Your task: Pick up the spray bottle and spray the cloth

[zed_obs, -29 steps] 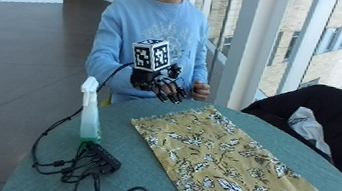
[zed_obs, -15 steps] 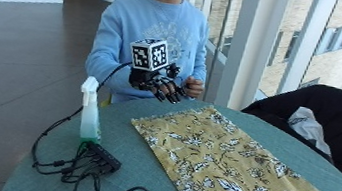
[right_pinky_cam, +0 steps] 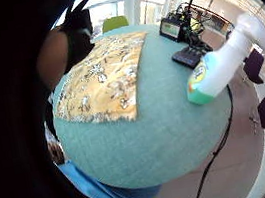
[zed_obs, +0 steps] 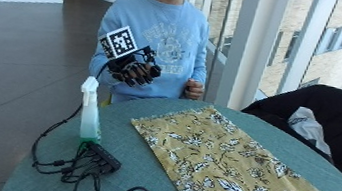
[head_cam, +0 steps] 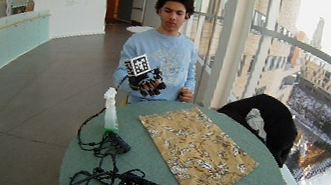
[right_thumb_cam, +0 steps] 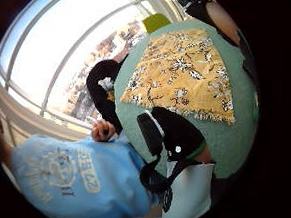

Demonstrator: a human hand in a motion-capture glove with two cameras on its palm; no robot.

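Nearest on the round green worktop (zed_obs: pixel 148 163) lies a tangle of black cables (zed_obs: pixel 90 165) around a small black box (zed_obs: pixel 103 155). Just behind them the spray bottle (zed_obs: pixel 90 114) stands upright near the rim, untouched. Beside it, apart from it, the yellow patterned cloth (zed_obs: pixel 225 164) lies flat across the middle. Farther back, the gloved right hand (zed_obs: pixel 134 70) hangs raised at chest height, above the far rim, its fingers (zed_obs: pixel 138 78) loosely curled and holding nothing. I'd bring it down on the bottle's neck from the side away from the cables, keeping the nozzle toward the cloth.
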